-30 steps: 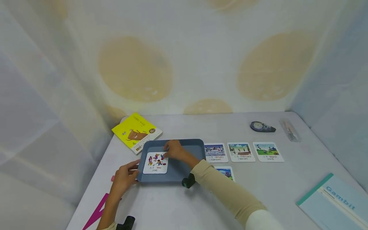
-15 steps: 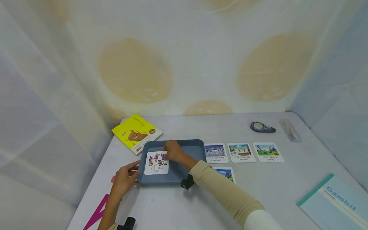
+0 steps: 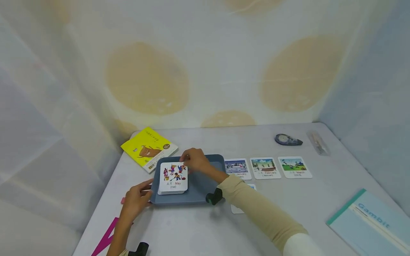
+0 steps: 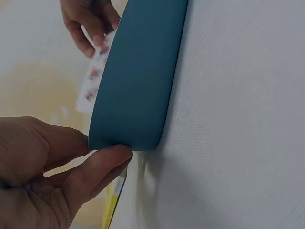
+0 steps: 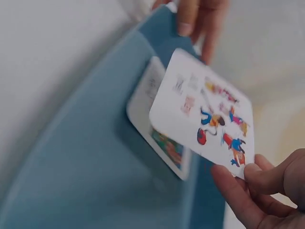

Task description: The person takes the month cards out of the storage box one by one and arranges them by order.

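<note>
Setting: grey tabletop [image 3: 198, 231] in the lower half of the frame, curtained walls with pale yellow discs behind.
Tray: blue tray [image 3: 205, 186] at lower centre left, resting flat on the table.
Right hand: right hand [image 3: 195, 160] pinches the far corner of the May card [image 3: 173, 176], lifted and tilted above the tray; thumb and fingers [image 5: 238, 191] curl on its edge.
Remaining stack: more cards [image 5: 159, 129] lie in the tray under the lifted one.
Left hand: left hand [image 3: 136, 201] grips the tray's near left corner, thumb [image 4: 97, 167] pressed to the wall.
Laid row: January card [image 3: 236, 167], February card [image 3: 264, 167] and March card [image 3: 294, 166] lie right of the tray.
Risk: a corner pinch is slight, so the card may well slip back.
</note>
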